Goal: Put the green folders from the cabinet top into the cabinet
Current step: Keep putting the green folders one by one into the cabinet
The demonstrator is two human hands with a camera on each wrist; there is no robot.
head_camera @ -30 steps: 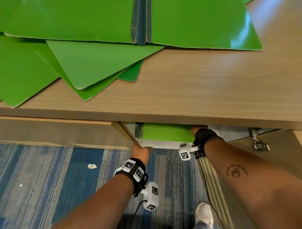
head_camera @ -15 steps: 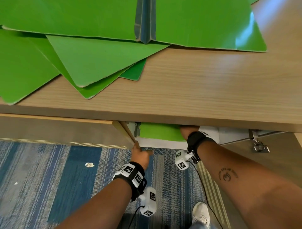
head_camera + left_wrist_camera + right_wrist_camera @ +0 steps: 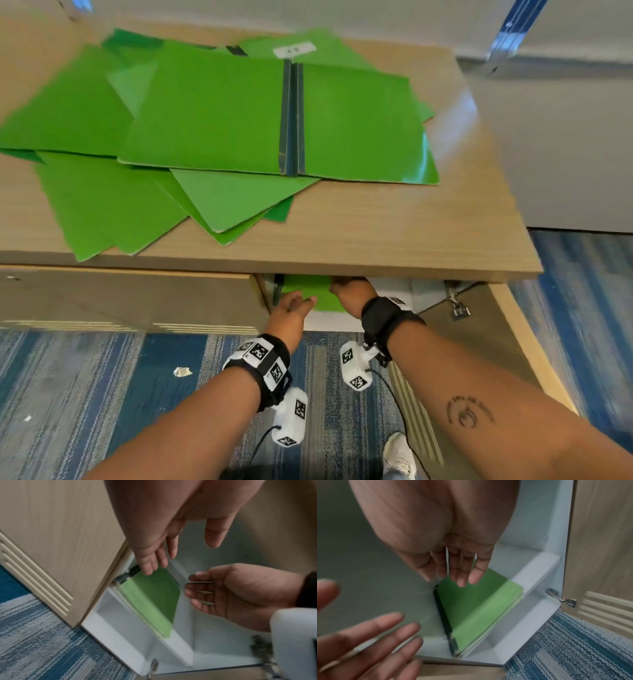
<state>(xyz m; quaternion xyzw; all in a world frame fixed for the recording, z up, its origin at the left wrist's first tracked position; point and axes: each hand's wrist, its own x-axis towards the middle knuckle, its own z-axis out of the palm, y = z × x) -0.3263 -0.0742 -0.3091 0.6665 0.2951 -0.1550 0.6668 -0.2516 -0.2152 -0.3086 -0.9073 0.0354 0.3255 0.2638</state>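
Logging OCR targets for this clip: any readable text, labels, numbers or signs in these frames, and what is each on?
No text can be read.
White label on the rear green folder: dark marks, too blurred.
Tattoo on the right forearm: an arc of lettering, too small.
Black-and-white square markers on the wrist bands: patterns, no words.
Green folders in the cabinet: no text shows.

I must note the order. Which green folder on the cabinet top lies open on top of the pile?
The spread-open folder with the dark spine facing up; the others lie under it.
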